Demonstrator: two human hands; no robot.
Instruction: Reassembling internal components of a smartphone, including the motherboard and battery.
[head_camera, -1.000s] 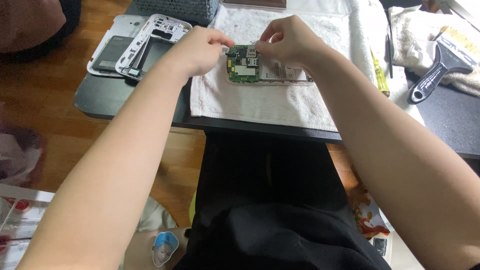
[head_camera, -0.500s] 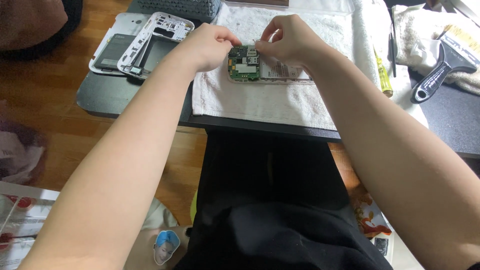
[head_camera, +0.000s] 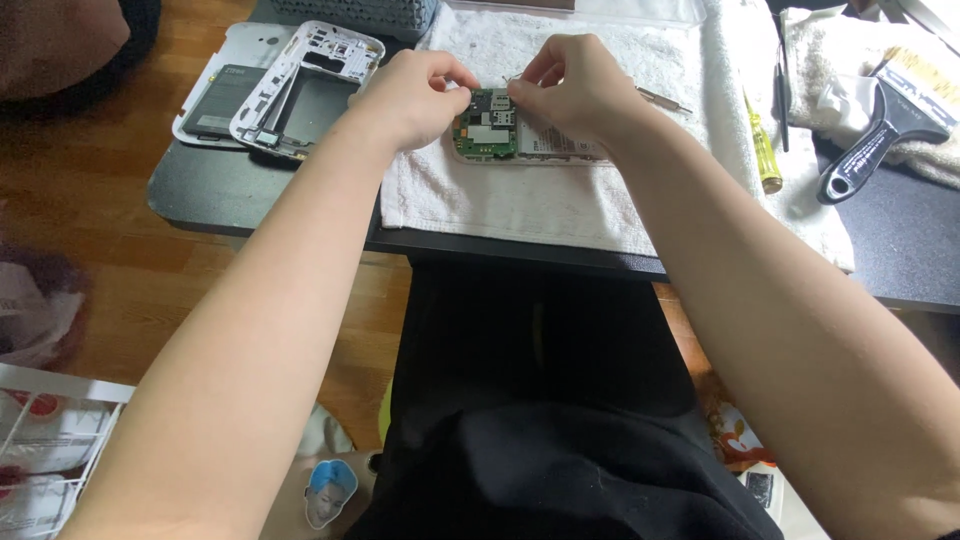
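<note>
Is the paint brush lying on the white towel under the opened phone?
No, the paint brush lies off to the right, away from the white towel that holds the opened phone.

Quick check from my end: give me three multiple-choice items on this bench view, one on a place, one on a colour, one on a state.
1. Where does the opened phone with the green circuit board lie?
A. on the white towel
B. on the wooden floor
C. in the grey basket

2. What colour is the handle of the slim screwdriver?
A. red
B. yellow
C. blue

3. How is the white plastic phone frame at the table's left?
A. held in a hand
B. lying apart, untouched
C. fitted to the board

Answers: A, towel lies under it; B, handle is translucent yellow; B, left hand and right hand are both at the board.
</note>
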